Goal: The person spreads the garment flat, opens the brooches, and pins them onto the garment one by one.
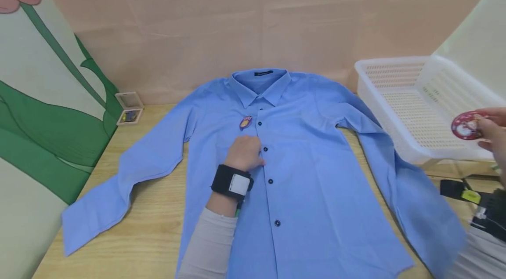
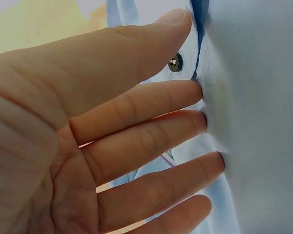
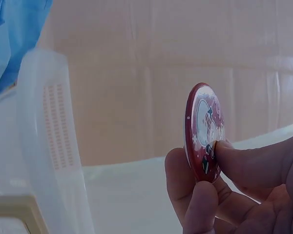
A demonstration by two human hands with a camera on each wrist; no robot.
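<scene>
A light blue long-sleeved shirt (image 1: 308,164) lies front up, its collar away from me and a column of dark buttons down the middle. Beside the upper buttons sits a small purple and yellow badge (image 1: 246,122). My left hand (image 1: 244,153) rests on the shirt just below this badge; in the left wrist view its fingertips (image 2: 198,92) touch the cloth, with the thumb over the placket near a button (image 2: 175,62). Over at the right, my right hand (image 1: 494,132) pinches a round red button badge (image 3: 201,134) between thumb and fingers, above the white basket (image 1: 424,149).
The basket has perforated walls and stands at the right by the shirt's sleeve. A small open case (image 1: 129,116) with something colourful inside stands at the back left of the wooden table (image 1: 154,222). A pinkish backdrop (image 1: 257,19) hangs behind.
</scene>
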